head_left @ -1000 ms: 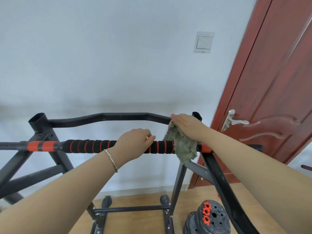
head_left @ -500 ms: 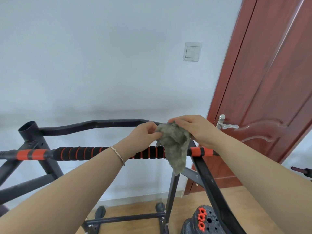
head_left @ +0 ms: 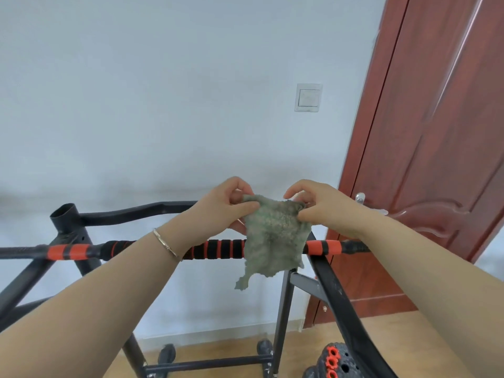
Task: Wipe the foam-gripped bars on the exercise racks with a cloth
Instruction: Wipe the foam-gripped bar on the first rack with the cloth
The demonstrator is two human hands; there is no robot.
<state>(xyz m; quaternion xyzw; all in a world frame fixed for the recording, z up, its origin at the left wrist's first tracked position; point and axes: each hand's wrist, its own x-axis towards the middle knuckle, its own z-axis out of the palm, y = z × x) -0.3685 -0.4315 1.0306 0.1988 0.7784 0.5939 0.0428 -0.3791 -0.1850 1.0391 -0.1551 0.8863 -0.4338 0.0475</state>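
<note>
Head view: we record the cloth (head_left: 275, 238), a grey-green shaggy piece, held up in the air and spread between both hands. Its top edge is stretched between them, and its lower part hangs in front of the bar (head_left: 218, 249), covering a short stretch of it. We cannot tell whether cloth and bar touch.

The bar runs left to right across the lower middle of the view. It carries black foam with orange rings, with orange sleeves further out on each side.

The left hand (head_left: 226, 208) pinches the cloth's upper left corner between thumb and curled fingers. The right hand (head_left: 321, 208) pinches the upper right corner in the same way. Neither hand is on the bar. A thin bracelet (head_left: 165, 242) sits on the left wrist.

The bar belongs to a black steel rack (head_left: 68, 214) with an open tube end at its upper left. A second bar, bare, black and bent (head_left: 136, 210), runs behind the hands. The rack's legs stand on a wooden floor (head_left: 218, 350).

Black weight plates (head_left: 332, 361) with orange fittings lie on the floor at lower right, just beside the rack's right member.

Behind the rack is a pale wall (head_left: 136, 105) bearing a white switch (head_left: 308, 97). A red-brown door (head_left: 436, 132) stands to the right, its metal handle (head_left: 361, 199) partly hidden behind the right hand.
</note>
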